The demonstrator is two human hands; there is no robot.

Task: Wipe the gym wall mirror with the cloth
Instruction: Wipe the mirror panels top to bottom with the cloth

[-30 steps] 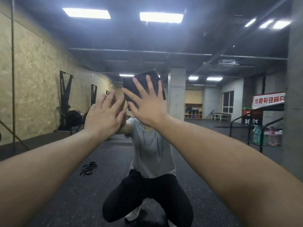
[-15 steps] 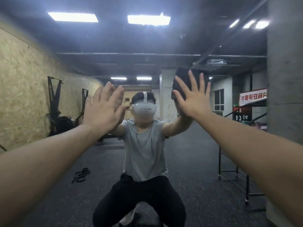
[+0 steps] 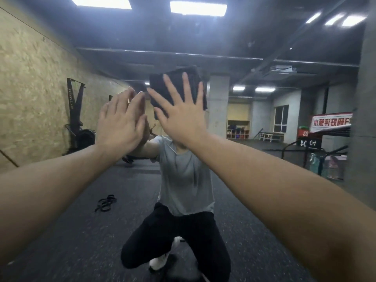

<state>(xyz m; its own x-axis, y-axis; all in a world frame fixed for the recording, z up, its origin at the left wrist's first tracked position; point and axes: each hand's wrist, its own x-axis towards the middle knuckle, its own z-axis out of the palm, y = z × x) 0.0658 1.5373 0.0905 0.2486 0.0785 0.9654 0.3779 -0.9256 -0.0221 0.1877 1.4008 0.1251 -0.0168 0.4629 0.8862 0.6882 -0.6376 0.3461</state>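
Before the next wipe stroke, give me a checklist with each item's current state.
1. Cloth flat against the mirror: ok, it lies spread under the palm.
2. Right hand pressing the cloth with straight, spread fingers: ok.
3. Left hand off the cloth: ok, it is open on the glass beside it.
4. Cloth fully covered by the hand: not ok, its top and side edges stick out.
5. Cloth damp or dry: cannot tell.
6. Streaks left on the glass: cannot tell, the picture is blurred.
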